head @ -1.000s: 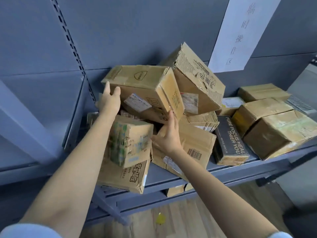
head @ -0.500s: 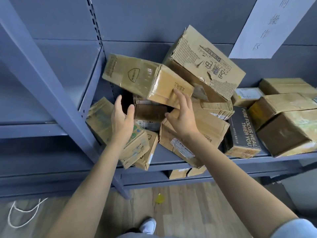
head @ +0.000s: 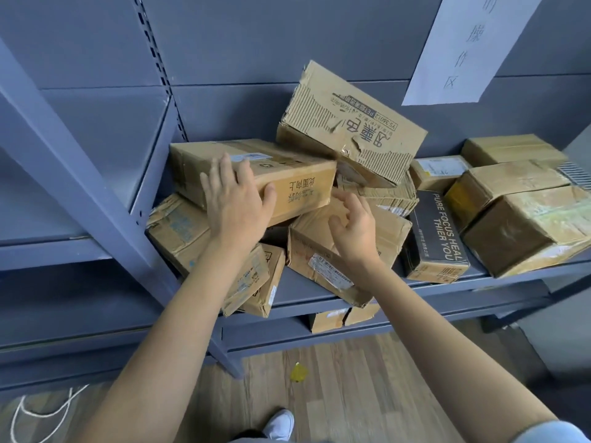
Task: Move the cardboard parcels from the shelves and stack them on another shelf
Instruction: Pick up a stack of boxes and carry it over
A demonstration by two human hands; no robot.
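The left hand [head: 238, 199] now lies flat over the near top edge of the long parcel [head: 256, 174], fingers straight, thumb on its front face. Half a second ago that parcel hung tilted in the air with the right fingertips under its end; now it sits nearly level on top of the heap, so it looks set down, or being steadied, rather than carried. The right hand [head: 355, 225] has come off it and hovers just right of and below the left, fingers loosely curled round nothing, in front of the creased parcel [head: 323, 251] that lies under the long one. My guess is this parcel is placed and the next pick is coming.

Counting on the shelf [head: 303, 289]: under and left of the left hand, two parcels overhang the shelf edge. Above the right hand, one torn parcel [head: 351, 123] leans against the back wall, with a flattened corrugated one below it. Further right of the right hand stands one black box [head: 438, 235], then about five tan parcels. Roughly eleven cardboard ones, though some may be hidden. Two more peek from the shelf below.
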